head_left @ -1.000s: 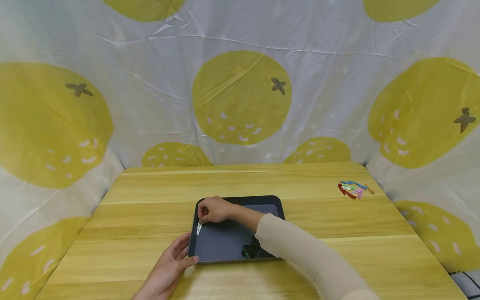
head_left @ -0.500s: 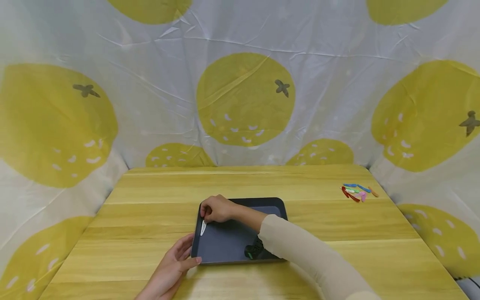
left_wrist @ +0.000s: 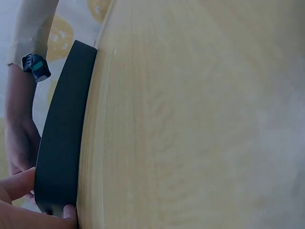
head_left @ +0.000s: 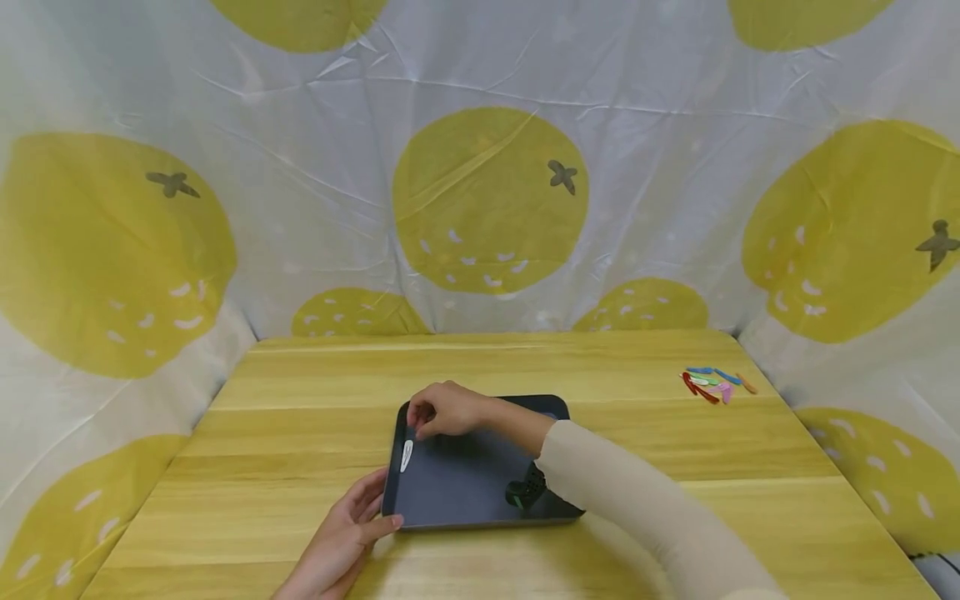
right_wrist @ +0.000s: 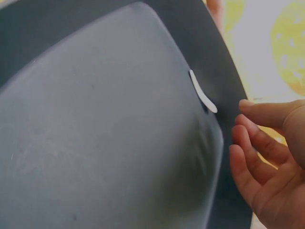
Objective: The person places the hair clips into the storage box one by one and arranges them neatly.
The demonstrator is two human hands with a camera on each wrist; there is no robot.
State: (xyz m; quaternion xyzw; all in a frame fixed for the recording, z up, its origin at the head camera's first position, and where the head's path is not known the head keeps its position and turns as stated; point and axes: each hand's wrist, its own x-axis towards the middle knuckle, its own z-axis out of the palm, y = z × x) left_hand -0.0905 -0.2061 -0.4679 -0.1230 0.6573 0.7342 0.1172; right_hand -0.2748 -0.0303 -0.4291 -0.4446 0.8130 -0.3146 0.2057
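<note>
A dark rectangular tray sits on the wooden table. My left hand grips its near left corner, thumb on the rim; the left wrist view shows thumb and fingers pinching the tray's wall. A white snap hair clip lies inside the tray along the left side. In the right wrist view, this clip rests where floor meets wall. Just beyond it, my right hand hovers over the far left corner, fingers loosely bent, nothing between thumb and fingertips.
Several coloured hair clips in red, blue, green, pink and orange lie at the table's far right. A black wrist camera on my right arm hangs over the tray. A lemon-print curtain encloses the table.
My right hand has let go of the white hair clip and lifted slightly back and to the right. The clip stays in the tray. My left hand keeps its hold on the corner.
</note>
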